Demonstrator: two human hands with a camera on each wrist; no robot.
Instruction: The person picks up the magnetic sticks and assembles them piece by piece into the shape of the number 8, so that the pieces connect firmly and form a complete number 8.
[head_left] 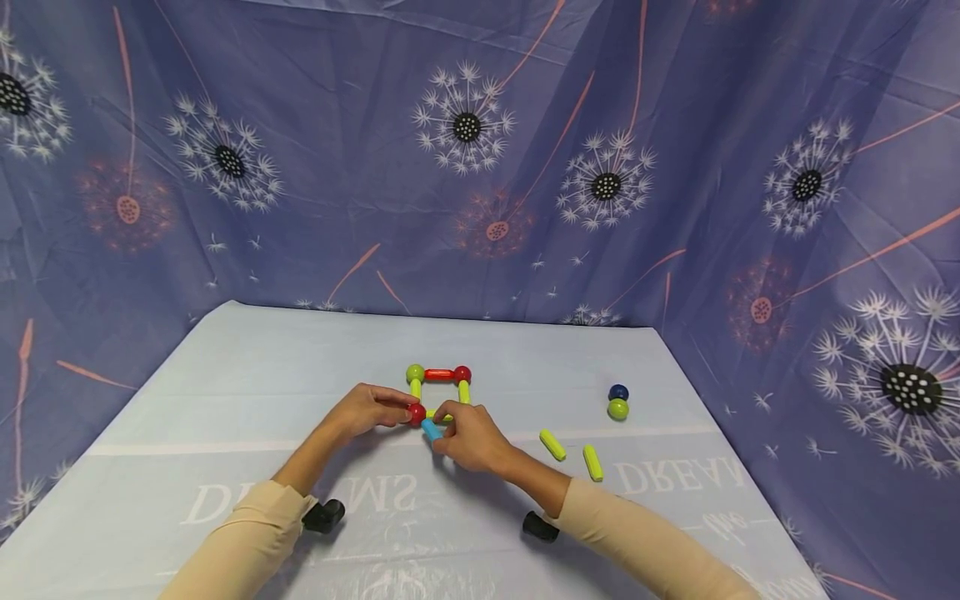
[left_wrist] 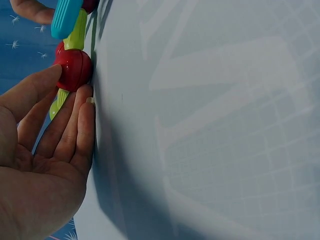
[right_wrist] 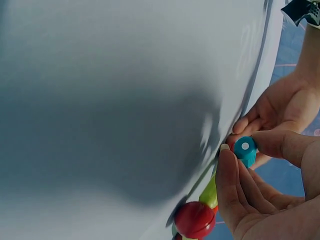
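My left hand (head_left: 369, 412) pinches a red ball (left_wrist: 75, 69) at the near left corner of a square of rods and balls. A blue rod (head_left: 432, 430) is pinched between thumb and fingers of my right hand (head_left: 474, 437), its far end close to that red ball; whether they touch I cannot tell. The square has a green ball (head_left: 416, 372) at far left, a red ball (head_left: 462, 374) at far right, a red rod (head_left: 439, 375) between them and green rods on the other sides. Another red ball (right_wrist: 195, 220) shows in the right wrist view.
Two loose green rods (head_left: 552, 444) (head_left: 592, 462) lie right of my right hand. Beyond them a dark blue ball (head_left: 618, 392) and a green ball (head_left: 618, 409) sit together. A patterned cloth (head_left: 337, 167) hangs behind the table (head_left: 285, 358).
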